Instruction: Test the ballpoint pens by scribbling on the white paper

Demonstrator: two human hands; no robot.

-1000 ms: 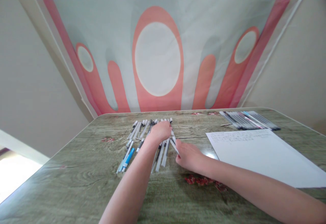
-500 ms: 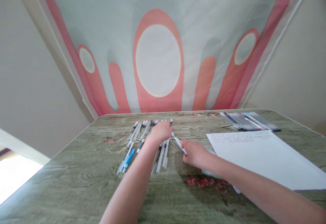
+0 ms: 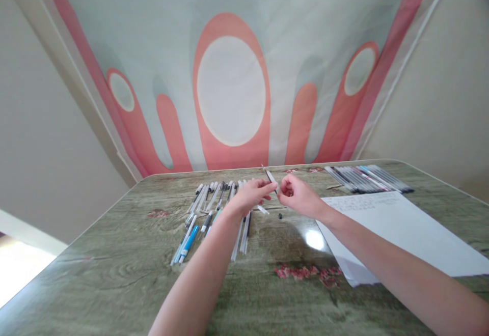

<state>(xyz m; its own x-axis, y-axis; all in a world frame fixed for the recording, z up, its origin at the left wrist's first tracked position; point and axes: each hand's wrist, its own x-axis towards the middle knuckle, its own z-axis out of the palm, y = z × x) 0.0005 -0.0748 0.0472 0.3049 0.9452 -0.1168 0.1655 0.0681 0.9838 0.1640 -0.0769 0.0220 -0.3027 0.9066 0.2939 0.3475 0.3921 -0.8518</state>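
Note:
Above the table my left hand (image 3: 252, 195) pinches a slim pen refill (image 3: 270, 177) that points up and away, its tip at the far edge. My right hand (image 3: 300, 197) is curled at the near end of the refill, its fingertips on or very close to it. Below the two hands a small black piece (image 3: 280, 216) and a short clear piece (image 3: 263, 210) lie on the table. Left of and partly behind my left hand are rows of pens and pen parts (image 3: 203, 197). A blue pen (image 3: 189, 243) lies in the nearer group.
White paper sheets (image 3: 385, 234) with faint writing lie on the right of the wood-patterned table (image 3: 126, 275). Beyond them is a row of clear pens (image 3: 367, 179). A patterned pink and grey sheet (image 3: 231, 158) rises behind the table.
My right hand has moved up and away from me, and my left hand has turned towards it with the refill. The small black piece now shows on the table. The view has shifted slightly.

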